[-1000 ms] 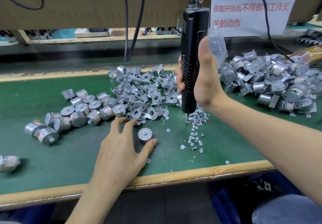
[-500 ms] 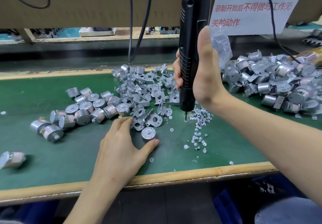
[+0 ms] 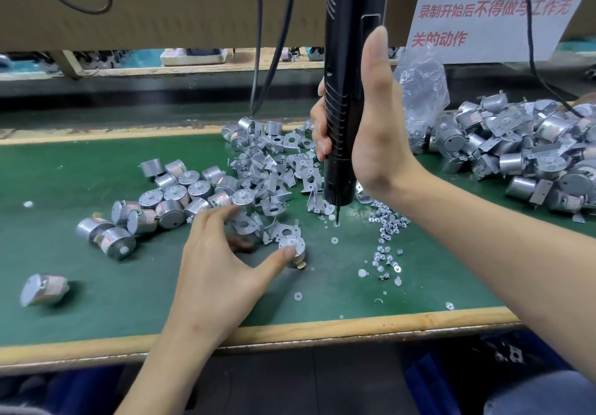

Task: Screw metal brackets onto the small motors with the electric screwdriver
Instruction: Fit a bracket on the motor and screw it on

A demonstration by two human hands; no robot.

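Note:
My right hand (image 3: 380, 143) grips the black electric screwdriver (image 3: 350, 92) upright, its bit tip just above the green mat beside a scatter of small screws (image 3: 388, 226). My left hand (image 3: 216, 263) lies spread on the mat. Its thumb touches a single small motor (image 3: 292, 245) that stands face up, and its fingertips reach the near edge of the loose metal brackets (image 3: 274, 169). Bare silver motors (image 3: 180, 198) lie heaped left of the brackets.
A large heap of motors with brackets on them (image 3: 532, 156) fills the right of the green mat (image 3: 96, 285), behind it a clear plastic bag (image 3: 422, 92). One motor (image 3: 43, 289) lies alone at the far left. White washers (image 3: 362, 273) dot the mat. Cables hang at the back.
My left hand's fingers have stretched forward to the bracket pile while the thumb stays at the single motor. The screwdriver has hardly moved, still upright by the screws.

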